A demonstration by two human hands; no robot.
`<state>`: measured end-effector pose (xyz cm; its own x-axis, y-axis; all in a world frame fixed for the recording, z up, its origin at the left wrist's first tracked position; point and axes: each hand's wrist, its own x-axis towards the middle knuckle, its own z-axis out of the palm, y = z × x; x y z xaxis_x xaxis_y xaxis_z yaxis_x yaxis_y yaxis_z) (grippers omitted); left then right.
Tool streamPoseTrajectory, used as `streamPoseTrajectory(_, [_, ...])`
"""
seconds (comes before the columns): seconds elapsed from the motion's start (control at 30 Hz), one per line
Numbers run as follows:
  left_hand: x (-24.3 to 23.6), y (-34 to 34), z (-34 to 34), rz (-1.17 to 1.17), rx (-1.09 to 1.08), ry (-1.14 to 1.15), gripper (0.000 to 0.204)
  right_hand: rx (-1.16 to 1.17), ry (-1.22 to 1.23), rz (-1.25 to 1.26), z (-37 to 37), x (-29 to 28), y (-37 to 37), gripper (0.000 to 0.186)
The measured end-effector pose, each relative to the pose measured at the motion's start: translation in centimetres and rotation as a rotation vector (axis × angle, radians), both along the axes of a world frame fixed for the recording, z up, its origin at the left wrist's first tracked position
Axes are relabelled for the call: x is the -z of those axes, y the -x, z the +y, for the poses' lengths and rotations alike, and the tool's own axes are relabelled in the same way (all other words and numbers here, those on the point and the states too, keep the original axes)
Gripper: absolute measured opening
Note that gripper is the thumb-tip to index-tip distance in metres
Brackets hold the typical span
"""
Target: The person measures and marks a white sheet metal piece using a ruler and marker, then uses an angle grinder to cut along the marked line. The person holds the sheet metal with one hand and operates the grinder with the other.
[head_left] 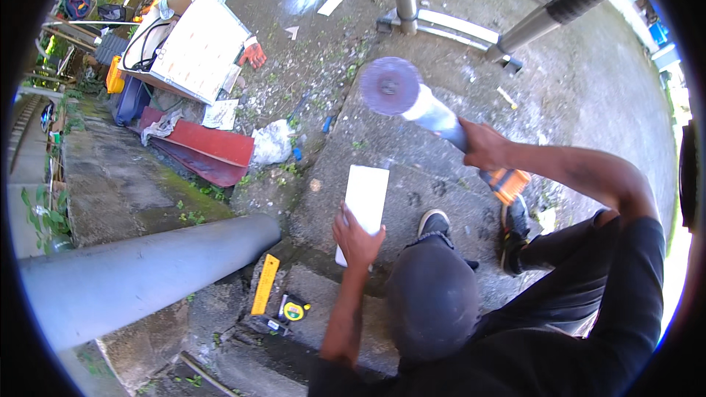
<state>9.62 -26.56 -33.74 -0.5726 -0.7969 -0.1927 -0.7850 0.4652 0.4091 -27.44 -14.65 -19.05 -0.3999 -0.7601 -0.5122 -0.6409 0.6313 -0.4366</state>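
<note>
1. The concrete ground (588,95) is rough and grey, with a big grey pipe (147,272) at the left.
2. The angle grinder (434,114) points up-left, disc far from the person; the right hand (485,145) is wrapped around its body.
3. The white tile (362,209) lies lengthwise away from the person, with the left hand (357,239) pressed flat on its near end.

Bright daylight falls on the concrete ground (412,198), with a white glare patch near its far edge and blown-out light at the right rim. Shadows are soft. The grinder disc (390,86) is smeared with blur. Straight edges bow outward, and the corners are black.
</note>
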Motion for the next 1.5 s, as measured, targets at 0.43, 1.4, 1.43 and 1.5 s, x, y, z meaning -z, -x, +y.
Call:
streamPoseTrajectory(0.43, [13.5,5.1,-4.4,-0.122,0.422,0.161,0.126,1.109,0.418,-0.925,28.5,-11.9,-7.4,0.066])
streamPoseTrajectory(1.4, [-34.6,22.9,27.6,0.164,1.095,-0.763,0.09,1.152,0.987,-0.157,32.8,-19.4,-7.6,0.072])
streamPoseTrajectory(1.43, [-34.7,23.1,27.7,0.169,1.118,-0.701,0.088,1.148,1.009,-0.133,33.0,-19.2,-7.8,0.073])
streamPoseTrajectory(1.5, [-34.6,23.2,28.6,0.151,1.086,-0.572,0.081,1.128,1.047,-0.06,33.2,-18.7,-8.2,0.076])
